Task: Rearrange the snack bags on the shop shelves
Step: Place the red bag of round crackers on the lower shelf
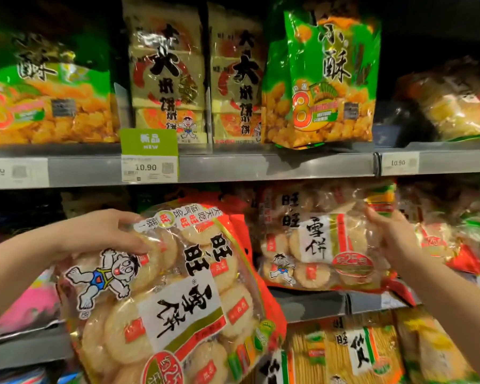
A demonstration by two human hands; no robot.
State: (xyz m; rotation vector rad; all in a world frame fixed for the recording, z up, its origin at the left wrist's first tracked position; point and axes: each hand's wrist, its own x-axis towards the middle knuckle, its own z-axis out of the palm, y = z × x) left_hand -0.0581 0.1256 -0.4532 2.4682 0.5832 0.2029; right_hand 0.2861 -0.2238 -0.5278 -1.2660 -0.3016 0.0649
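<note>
Clear crinkly plastic: left hand [114, 234] grips the near bag [164, 300] at ten o'clock, right hand [391, 236] pinches the shelf bag [316, 239] at three o'clock, so best square it gently.

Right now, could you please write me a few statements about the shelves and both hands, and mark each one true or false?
1. The left hand holds a tilted cracker bag. True.
2. The right hand is empty. False: it grips the upper right corner of a second cracker bag, which stands on the middle shelf.
3. A green NEW tag hangs on the top shelf edge. True.
4. The price label under that tag reads 9.90. False: it reads 10.90.
5. A green bag stands upright to the right of the beige bags. True.
</note>
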